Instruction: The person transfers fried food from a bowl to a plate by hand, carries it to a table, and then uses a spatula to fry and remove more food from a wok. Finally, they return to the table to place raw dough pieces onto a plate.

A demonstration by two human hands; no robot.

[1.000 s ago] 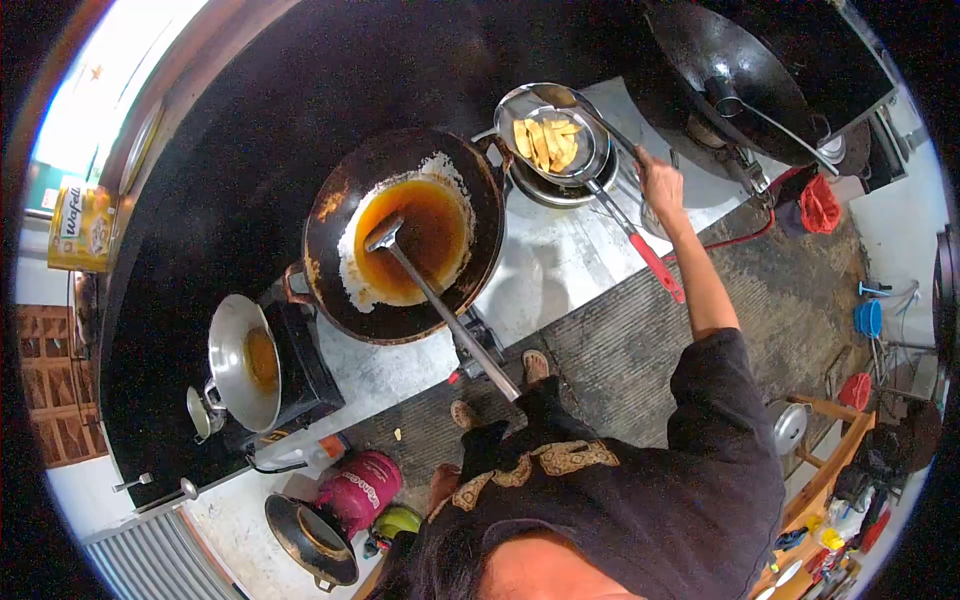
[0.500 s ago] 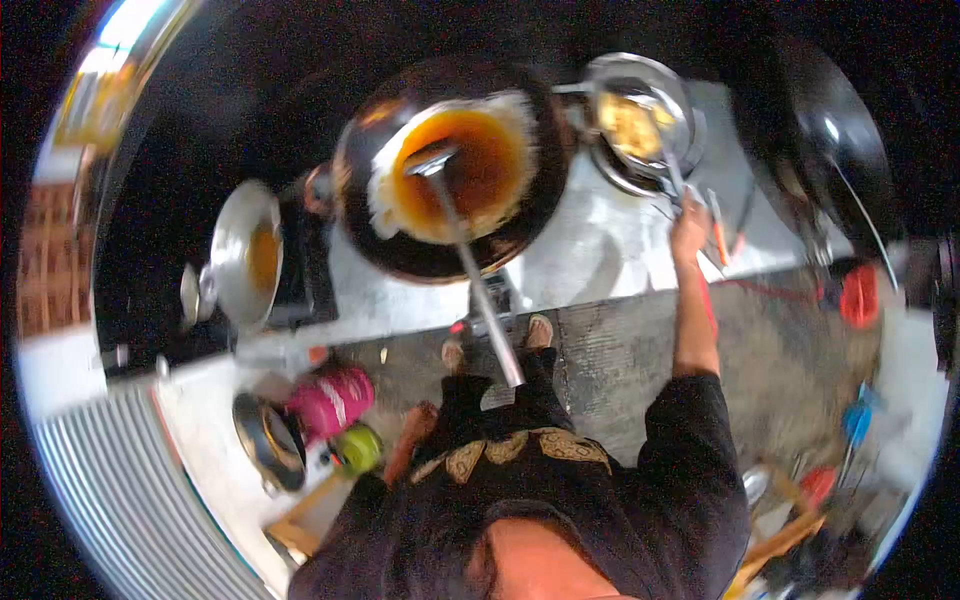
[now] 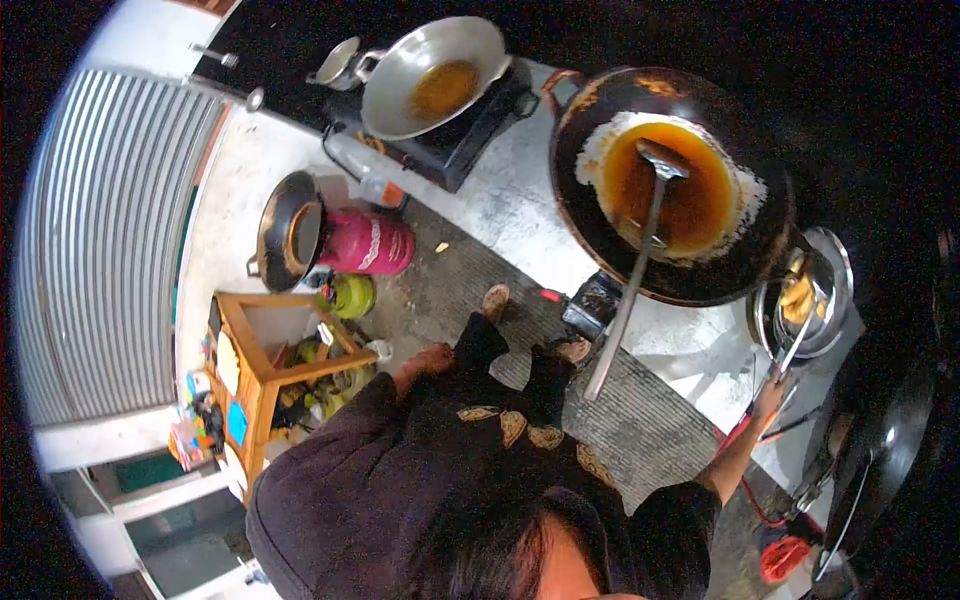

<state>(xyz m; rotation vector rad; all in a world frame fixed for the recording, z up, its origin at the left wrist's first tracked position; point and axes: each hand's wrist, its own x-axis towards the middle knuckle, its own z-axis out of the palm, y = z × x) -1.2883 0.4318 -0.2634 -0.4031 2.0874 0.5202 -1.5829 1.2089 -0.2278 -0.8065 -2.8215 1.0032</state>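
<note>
My right hand (image 3: pixel 770 396) is closed round the handle end of metal tongs (image 3: pixel 797 338). The tongs' far end reaches into a steel bowl (image 3: pixel 840 262) of golden fried pieces (image 3: pixel 797 298). To the left stands a large dark wok (image 3: pixel 573 215) of brown oil (image 3: pixel 665 200). A long-handled metal spatula (image 3: pixel 640 270) rests in the wok, its blade in the oil and its handle sticking out over the counter edge, touched by neither hand. My left hand (image 3: pixel 432 360) hangs beside my leg, fingers curled, with nothing visible in it.
A silver wok (image 3: pixel 385 95) with some oil sits on a black stove (image 3: pixel 450 150) at the counter's left. Below are a pink gas cylinder (image 3: pixel 370 243), a green cylinder (image 3: pixel 350 297), a hanging pan (image 3: pixel 285 235) and a wooden table (image 3: pixel 262 350). A red basket (image 3: pixel 785 558) lies lower right.
My view has swung left, so the woks and bowl appear farther right and the wooden table has come into sight. My right hand still holds the tongs at the bowl.
</note>
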